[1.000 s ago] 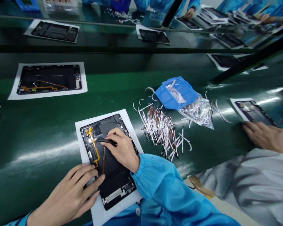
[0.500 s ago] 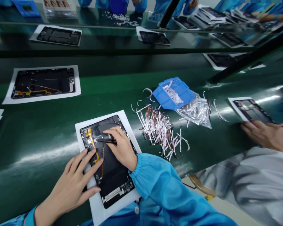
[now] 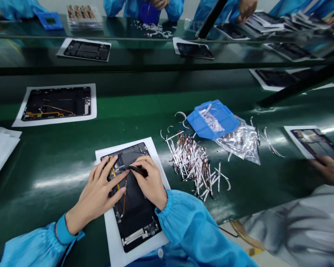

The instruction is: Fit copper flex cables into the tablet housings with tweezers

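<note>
The left hand [image 3: 96, 196] is open, its fingers spread flat on the upper left of an opened tablet [image 3: 136, 218], straddling a yellow-orange flex cable [image 3: 113, 173]. The right hand [image 3: 151, 181] is closed on black tweezers [image 3: 138, 170], their tips down on the tablet's dark inner panel just beside the left fingertips. A blue cuffed sleeve [image 3: 183, 226] covers the right forearm.

What I notice most is the left hand: in the earlier view it lay low on the tablet's left edge, and now it has climbed to meet the right, so both hands work close together. The right hand has barely shifted.

The tablet lies on a white paper sheet [image 3: 108, 237] near the front edge of the green desk [image 3: 58, 185]. To its right is a loose heap of cut white and brown strips [image 3: 190, 163], then a blue tray [image 3: 211, 120] and a clear plastic bag [image 3: 242, 142], both holding more strips. Toward the desk's left side, another opened tablet [image 3: 55, 104] rests on paper. At the right edge, a co-worker's hand [image 3: 330, 170] sits by a third tablet [image 3: 314, 142].
</note>
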The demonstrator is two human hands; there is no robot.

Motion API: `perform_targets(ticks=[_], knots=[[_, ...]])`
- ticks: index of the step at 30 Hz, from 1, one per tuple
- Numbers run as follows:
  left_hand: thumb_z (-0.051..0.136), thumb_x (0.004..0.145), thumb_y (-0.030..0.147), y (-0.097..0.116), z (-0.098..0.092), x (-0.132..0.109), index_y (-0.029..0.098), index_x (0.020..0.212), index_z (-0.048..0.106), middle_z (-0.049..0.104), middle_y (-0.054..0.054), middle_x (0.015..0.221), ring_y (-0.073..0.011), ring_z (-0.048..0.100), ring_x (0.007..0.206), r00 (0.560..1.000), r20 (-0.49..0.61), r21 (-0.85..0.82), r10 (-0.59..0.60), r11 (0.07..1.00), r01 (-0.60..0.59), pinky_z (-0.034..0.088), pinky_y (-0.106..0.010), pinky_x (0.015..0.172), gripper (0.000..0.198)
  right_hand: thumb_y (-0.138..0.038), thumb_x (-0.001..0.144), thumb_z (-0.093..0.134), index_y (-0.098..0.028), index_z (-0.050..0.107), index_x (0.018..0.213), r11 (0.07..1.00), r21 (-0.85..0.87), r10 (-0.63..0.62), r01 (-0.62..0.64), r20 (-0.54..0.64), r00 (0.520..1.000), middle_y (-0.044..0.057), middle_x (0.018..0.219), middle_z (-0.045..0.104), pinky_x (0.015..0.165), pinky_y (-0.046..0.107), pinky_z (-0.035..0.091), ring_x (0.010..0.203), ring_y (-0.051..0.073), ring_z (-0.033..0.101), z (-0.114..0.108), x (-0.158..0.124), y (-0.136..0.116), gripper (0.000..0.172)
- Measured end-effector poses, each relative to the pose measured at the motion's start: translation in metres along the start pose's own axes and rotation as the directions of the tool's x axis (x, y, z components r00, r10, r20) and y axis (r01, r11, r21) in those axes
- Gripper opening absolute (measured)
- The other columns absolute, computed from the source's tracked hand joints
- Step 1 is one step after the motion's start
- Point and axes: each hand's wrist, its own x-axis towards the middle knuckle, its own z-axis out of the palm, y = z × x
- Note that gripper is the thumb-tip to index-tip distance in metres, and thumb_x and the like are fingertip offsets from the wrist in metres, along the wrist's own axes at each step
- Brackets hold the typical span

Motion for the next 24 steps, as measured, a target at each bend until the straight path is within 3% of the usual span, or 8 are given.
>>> perform_targets(ticks=[4, 7, 9, 13, 16, 18, 21, 24], knots=[[0.052, 0.097, 0.035, -0.02, -0.001, 0.001, 0.031, 0.143, 0.045, 0.034, -0.009, 0.156, -0.0305, 0.024, 0.147, 0.977, -0.12, -0.194, -0.177, 0.969, 0.151, 0.029, -0.051, 0.116, 0.047, -0.014, 0.09, 0.056, -0.021, 0.067, 0.093, 0.997, -0.071, -0.025, 0.029, 0.06, 0.998, 0.005, 0.097, 0.06, 0.081, 0.028, 0.052, 0.09, 0.017, 0.063, -0.001, -0.002, -0.002, 0.013], [0.052, 0.096, 0.037, -0.061, -0.007, 0.015, 0.027, 0.138, 0.051, 0.045, -0.009, 0.147, -0.0274, 0.037, 0.141, 0.908, -0.222, -0.221, -0.356, 0.925, 0.309, 0.031, -0.049, 0.116, 0.042, -0.011, 0.089, 0.054, -0.022, 0.068, 0.099, 0.983, -0.175, -0.035, 0.062, 0.153, 0.988, 0.007, 0.104, 0.06, 0.081, 0.031, 0.053, 0.091, 0.019, 0.065, 0.0, -0.007, -0.003, 0.021], [0.053, 0.096, 0.038, -0.099, -0.016, 0.026, 0.022, 0.136, 0.051, 0.049, -0.012, 0.143, -0.0273, 0.044, 0.135, 0.843, -0.307, -0.197, -0.443, 0.896, 0.399, 0.037, -0.048, 0.112, 0.043, -0.006, 0.084, 0.052, -0.022, 0.068, 0.101, 0.973, -0.22, -0.036, 0.076, 0.18, 0.983, 0.007, 0.106, 0.06, 0.081, 0.032, 0.055, 0.09, 0.02, 0.066, 0.002, -0.009, -0.002, 0.028], [0.057, 0.095, 0.037, -0.174, -0.049, 0.042, 0.017, 0.131, 0.053, 0.055, -0.012, 0.135, -0.0292, 0.054, 0.123, 0.67, -0.491, -0.181, -0.556, 0.818, 0.546, 0.046, -0.054, 0.101, 0.042, -0.002, 0.079, 0.049, -0.022, 0.066, 0.097, 0.971, -0.221, -0.056, 0.096, 0.178, 0.982, 0.007, 0.104, 0.061, 0.079, 0.033, 0.057, 0.086, 0.021, 0.067, 0.004, -0.01, -0.002, 0.032], [0.056, 0.096, 0.036, -0.209, -0.078, 0.048, 0.016, 0.129, 0.055, 0.056, -0.01, 0.132, -0.0283, 0.057, 0.118, 0.554, -0.611, -0.199, -0.565, 0.788, 0.583, 0.048, -0.051, 0.098, 0.038, 0.0, 0.079, 0.046, -0.022, 0.065, 0.094, 0.973, -0.2, -0.081, 0.114, 0.163, 0.983, 0.006, 0.1, 0.061, 0.079, 0.033, 0.057, 0.085, 0.021, 0.068, 0.004, -0.007, -0.003, 0.033], [0.058, 0.095, 0.037, -0.22, -0.092, 0.054, 0.017, 0.128, 0.056, 0.056, -0.01, 0.132, -0.028, 0.058, 0.116, 0.515, -0.667, -0.204, -0.538, 0.797, 0.568, 0.05, -0.05, 0.096, 0.039, 0.002, 0.079, 0.045, -0.022, 0.064, 0.092, 0.975, -0.187, -0.095, 0.123, 0.151, 0.984, 0.005, 0.097, 0.06, 0.078, 0.032, 0.057, 0.084, 0.02, 0.068, 0.005, -0.006, -0.003, 0.034], [0.061, 0.093, 0.037, -0.212, -0.094, 0.067, 0.017, 0.129, 0.055, 0.055, -0.01, 0.134, -0.0286, 0.057, 0.118, 0.54, -0.695, -0.186, -0.475, 0.844, 0.503, 0.049, -0.052, 0.098, 0.041, 0.0, 0.082, 0.045, -0.022, 0.064, 0.091, 0.976, -0.178, -0.099, 0.122, 0.131, 0.986, 0.005, 0.097, 0.061, 0.075, 0.031, 0.057, 0.079, 0.02, 0.067, 0.006, -0.006, -0.002, 0.031], [0.059, 0.094, 0.036, -0.171, -0.065, 0.076, 0.017, 0.129, 0.055, 0.056, -0.01, 0.133, -0.0306, 0.055, 0.122, 0.681, -0.608, -0.168, -0.408, 0.905, 0.392, 0.046, -0.055, 0.102, 0.04, -0.004, 0.087, 0.047, -0.022, 0.065, 0.092, 0.983, -0.152, -0.094, 0.107, 0.089, 0.992, 0.005, 0.097, 0.062, 0.075, 0.03, 0.056, 0.08, 0.019, 0.067, 0.005, -0.005, -0.005, 0.026]])
